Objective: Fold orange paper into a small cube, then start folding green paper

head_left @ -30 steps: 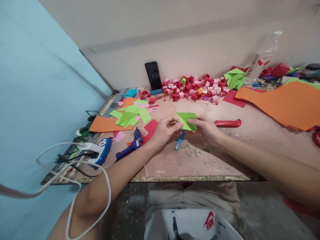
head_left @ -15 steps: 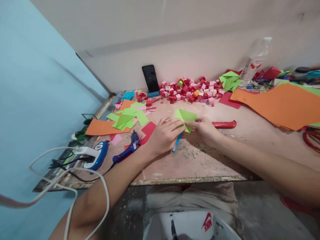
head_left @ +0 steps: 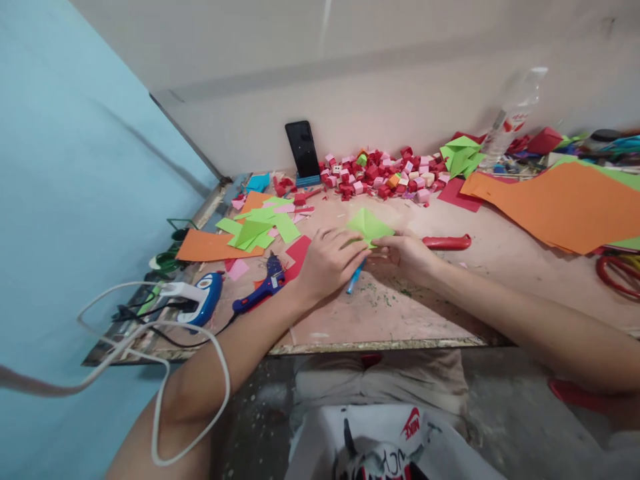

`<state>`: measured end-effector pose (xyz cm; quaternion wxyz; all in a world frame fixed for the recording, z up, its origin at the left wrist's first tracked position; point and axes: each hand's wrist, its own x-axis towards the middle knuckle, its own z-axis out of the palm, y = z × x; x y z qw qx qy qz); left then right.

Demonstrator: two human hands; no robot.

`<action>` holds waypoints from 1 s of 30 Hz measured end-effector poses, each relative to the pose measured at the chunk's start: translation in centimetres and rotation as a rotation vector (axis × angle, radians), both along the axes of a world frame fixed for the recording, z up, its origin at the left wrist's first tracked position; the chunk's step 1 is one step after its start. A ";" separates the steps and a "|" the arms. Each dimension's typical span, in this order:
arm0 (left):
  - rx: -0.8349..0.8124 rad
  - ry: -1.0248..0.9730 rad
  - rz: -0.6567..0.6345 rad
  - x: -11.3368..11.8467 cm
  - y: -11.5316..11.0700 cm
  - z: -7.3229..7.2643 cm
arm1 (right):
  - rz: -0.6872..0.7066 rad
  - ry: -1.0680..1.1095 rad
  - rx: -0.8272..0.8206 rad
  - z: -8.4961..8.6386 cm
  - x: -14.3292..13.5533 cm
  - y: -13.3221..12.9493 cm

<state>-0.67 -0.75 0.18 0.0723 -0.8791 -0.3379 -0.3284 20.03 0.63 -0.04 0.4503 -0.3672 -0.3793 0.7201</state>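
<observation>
A light green piece of folded paper point(head_left: 369, 224) is held between my two hands above the middle of the table. My left hand point(head_left: 334, 261) grips its left and lower edge, fingers bent over it. My right hand point(head_left: 404, 255) pinches the lower right edge between thumb and fingers. Creases run across the paper, and its lower part is hidden behind my fingers. Under my left fingertips a slim blue stick-like tool point(head_left: 355, 277) lies on the table, its upper end covered. Just right of my right hand is a red handle point(head_left: 447, 243).
Many small red and pink paper cubes point(head_left: 385, 175) are heaped at the wall beside a propped phone point(head_left: 303, 148). A glue gun point(head_left: 264, 285), power strip point(head_left: 206, 300) and paper scraps point(head_left: 255, 230) lie left. Orange sheets point(head_left: 560, 203), scissors point(head_left: 617, 275) and a plastic bottle point(head_left: 515, 120) are right.
The green paper has been tilted and lowered between my hands, and its lower corner is now behind my fingers. My hands have drawn slightly closer together. The view has shifted a little.
</observation>
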 end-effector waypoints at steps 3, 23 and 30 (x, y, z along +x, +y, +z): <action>-0.137 -0.172 -0.017 0.1 0.0 0.3 | 0.049 0.042 0.029 0.1 0.1 -0.2; -0.991 -0.882 0.002 1.4 0.0 0.1 | 0.071 -0.274 0.307 0.0 0.4 0.2; -1.160 -0.936 -0.023 1.3 0.1 -0.1 | 0.050 -0.377 0.302 0.0 0.5 -0.2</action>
